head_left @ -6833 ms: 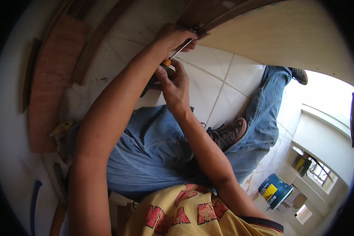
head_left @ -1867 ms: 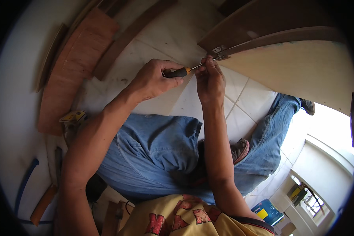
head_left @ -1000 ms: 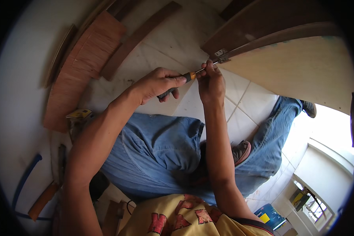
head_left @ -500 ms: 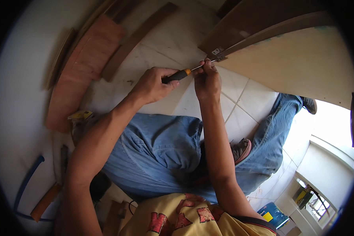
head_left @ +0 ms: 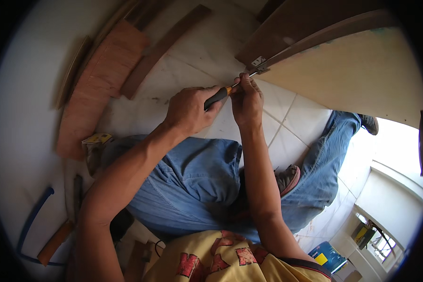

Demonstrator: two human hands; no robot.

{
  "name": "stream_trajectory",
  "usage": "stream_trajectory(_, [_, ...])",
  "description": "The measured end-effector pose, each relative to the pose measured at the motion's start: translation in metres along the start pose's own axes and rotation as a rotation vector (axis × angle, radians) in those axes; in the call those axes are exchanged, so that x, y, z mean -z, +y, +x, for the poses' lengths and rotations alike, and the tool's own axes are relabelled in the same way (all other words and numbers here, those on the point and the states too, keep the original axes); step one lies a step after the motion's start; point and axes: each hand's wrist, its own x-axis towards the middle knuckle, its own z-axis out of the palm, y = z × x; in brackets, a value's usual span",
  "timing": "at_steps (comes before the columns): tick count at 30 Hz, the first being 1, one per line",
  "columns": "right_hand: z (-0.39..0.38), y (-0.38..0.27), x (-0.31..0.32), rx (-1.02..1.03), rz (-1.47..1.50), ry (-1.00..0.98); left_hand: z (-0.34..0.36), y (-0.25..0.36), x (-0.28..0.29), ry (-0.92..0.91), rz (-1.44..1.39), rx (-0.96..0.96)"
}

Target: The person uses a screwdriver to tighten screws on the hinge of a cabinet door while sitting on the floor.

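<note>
In my left hand point(head_left: 191, 109) is a screwdriver point(head_left: 215, 99) with a black and orange handle, fingers closed around it. The metal shaft slants up and right to a small metal hinge point(head_left: 262, 68) at the edge of a pale wooden panel point(head_left: 343, 75). Around the shaft, close to its tip, the fingers of my right hand point(head_left: 249, 101) are pinched together. Whether a screw sits at the tip is hidden by those fingers. A metal plate point(head_left: 258, 61) is fixed on the dark brown board point(head_left: 296, 33) beside the hinge.
Reddish-brown boards point(head_left: 103, 80) and a narrow strip point(head_left: 167, 49) lie on the tiled floor to the left. A yellow packet point(head_left: 97, 138) sits by my knee. At lower left is a hacksaw-like tool with a blue frame point(head_left: 33, 218); at lower right stands a blue container point(head_left: 325, 254).
My left hand has moved right with the screwdriver, bringing its handle closer to my right hand. The handle now tilts more steeply. My right hand has barely shifted at the hinge.
</note>
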Motion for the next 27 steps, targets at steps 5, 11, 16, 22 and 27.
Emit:
stream_trajectory(5, [0.009, 0.006, 0.001, 0.013, 0.08, 0.033, 0.005, -0.03, -0.002, 0.046, -0.544, 0.087])
stream_trajectory(11, [0.007, 0.004, 0.006, 0.021, 0.121, -0.002, 0.01, -0.012, 0.014, -0.439, -0.957, 0.662])
stream_trajectory(16, [0.009, 0.004, 0.004, 0.02, 0.129, 0.008, 0.006, -0.011, 0.005, -0.277, -0.815, 0.476])
stream_trajectory(22, [0.012, 0.009, 0.009, 0.031, 0.165, 0.0, 0.014, -0.033, 0.016, -0.649, -1.487, 0.944])
stream_trajectory(27, [0.01, 0.009, -0.001, 0.021, 0.174, 0.007, 0.003, -0.016, -0.002, -0.118, -0.307, 0.182])
